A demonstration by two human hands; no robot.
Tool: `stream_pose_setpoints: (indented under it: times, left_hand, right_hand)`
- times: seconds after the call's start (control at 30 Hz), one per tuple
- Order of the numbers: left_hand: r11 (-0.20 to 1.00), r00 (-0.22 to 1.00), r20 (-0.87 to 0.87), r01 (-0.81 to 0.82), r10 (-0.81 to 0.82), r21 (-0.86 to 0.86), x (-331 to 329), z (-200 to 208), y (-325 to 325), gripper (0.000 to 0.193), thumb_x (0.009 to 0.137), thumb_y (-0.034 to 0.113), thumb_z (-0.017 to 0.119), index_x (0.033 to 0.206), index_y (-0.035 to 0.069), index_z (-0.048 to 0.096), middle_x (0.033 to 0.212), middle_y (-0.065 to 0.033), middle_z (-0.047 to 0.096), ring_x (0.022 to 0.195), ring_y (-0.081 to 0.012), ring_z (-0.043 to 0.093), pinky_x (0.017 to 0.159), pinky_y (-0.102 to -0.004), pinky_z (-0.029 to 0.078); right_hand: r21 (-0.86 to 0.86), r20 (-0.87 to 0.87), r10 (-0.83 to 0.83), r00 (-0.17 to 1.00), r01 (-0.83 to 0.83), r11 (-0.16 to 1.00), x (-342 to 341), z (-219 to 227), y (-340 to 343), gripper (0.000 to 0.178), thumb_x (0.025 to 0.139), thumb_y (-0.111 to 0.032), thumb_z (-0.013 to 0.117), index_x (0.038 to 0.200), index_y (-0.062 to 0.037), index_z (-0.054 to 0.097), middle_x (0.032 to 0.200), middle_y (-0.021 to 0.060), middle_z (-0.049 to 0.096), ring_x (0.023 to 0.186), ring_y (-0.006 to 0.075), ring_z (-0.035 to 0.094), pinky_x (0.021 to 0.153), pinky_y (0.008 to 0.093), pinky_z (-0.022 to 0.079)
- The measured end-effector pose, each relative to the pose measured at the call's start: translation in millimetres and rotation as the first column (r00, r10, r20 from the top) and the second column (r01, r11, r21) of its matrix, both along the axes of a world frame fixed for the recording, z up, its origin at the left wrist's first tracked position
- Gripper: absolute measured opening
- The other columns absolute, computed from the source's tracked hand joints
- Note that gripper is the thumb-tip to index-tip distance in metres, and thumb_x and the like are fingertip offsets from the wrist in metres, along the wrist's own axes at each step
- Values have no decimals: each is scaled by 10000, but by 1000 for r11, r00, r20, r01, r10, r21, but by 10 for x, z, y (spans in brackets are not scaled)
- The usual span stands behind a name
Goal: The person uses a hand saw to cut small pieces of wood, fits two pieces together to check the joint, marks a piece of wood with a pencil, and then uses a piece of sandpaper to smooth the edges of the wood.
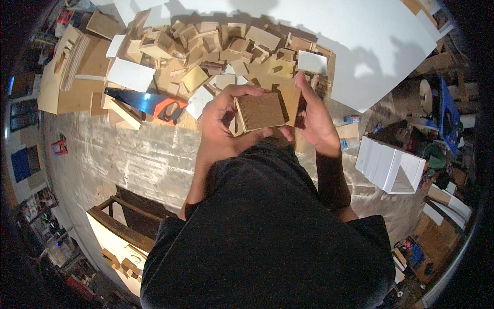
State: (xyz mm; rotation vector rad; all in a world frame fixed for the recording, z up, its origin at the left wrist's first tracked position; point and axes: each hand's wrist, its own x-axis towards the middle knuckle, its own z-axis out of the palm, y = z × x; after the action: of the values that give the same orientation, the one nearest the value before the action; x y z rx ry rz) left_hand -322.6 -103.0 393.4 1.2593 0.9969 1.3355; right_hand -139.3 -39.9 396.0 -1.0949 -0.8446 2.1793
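Note:
In front of my chest, my left hand (222, 116) grips a small brown wooden block (261, 112) by its left side, thumb along the top and fingers underneath. The block's upper face is dark brown with visible grain, and its edges are paler. My right hand (318, 121) is closed around a lighter tan wood piece (291, 102) just right of the block. That piece stands partly behind the block, so I cannot tell whether the two touch. Some fingertips of the right hand show below it.
Beyond my hands lies a heap of wood offcuts (206, 44). A handsaw (146, 103) with an orange-and-black handle rests at its left. A large white sheet (355, 46) spreads behind. A white box (388, 165) stands right, and a dark wooden frame (131, 211) lower left.

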Motion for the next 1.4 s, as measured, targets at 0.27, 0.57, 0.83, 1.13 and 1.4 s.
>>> stream_pose_setpoints:
  times: [0.27, 0.57, 0.83, 1.13, 1.4]
  left_hand:
    - [995, 999, -48, -11, 6, -100, 171, -29, 32, 590, 638, -82, 769, 1190, -8, 574, 1076, -101, 656, 1024, -166, 629, 893, -285, 489]
    - [999, 984, -170, -47, 42, -24, 221, -143, 134, 487, 651, 8, 760, 1102, 2, 575, 1031, -96, 619, 989, -164, 601, 878, -288, 466]
    - [989, 971, -227, -100, 73, -107, 356, -284, 140, 526, 635, 85, 847, 1065, -1, 555, 993, -107, 616, 965, -168, 599, 866, -301, 477]
    - [982, 978, -196, -105, 72, -159, 362, -526, 148, 523, 614, 124, 854, 1025, 15, 548, 954, -101, 613, 891, -162, 616, 814, -289, 491]
    - [971, 991, 20, -129, 136, -204, 314, -694, 214, 511, 660, 115, 849, 1050, 38, 528, 961, -63, 607, 897, -140, 589, 820, -284, 486]
  right_hand:
    - [71, 313, -73, 947, 54, 996, -30, -84, 18, 760, 872, -778, 310, 693, -70, 521, 450, 6, 456, 338, 109, 473, 274, 231, 314]
    - [647, 409, -102, 907, -209, 733, 228, -684, -32, 572, 999, -132, 391, 1483, -381, 214, 1051, 163, 480, 583, 153, 546, 369, 226, 422]
    - [892, 452, -396, 800, -394, 222, 180, -886, -48, 477, 993, -182, 439, 1447, -94, 320, 970, 169, 572, 691, 318, 581, 622, 386, 506]
    - [665, 261, -511, 819, 230, 710, -67, -1116, -166, 387, 996, -373, 504, 956, -7, 622, 838, 91, 624, 789, 198, 597, 715, 337, 475]
    - [551, 251, -438, 863, 245, 798, 42, -674, -127, 379, 898, -293, 681, 1087, 23, 590, 1038, 100, 617, 931, 192, 599, 851, 343, 485]
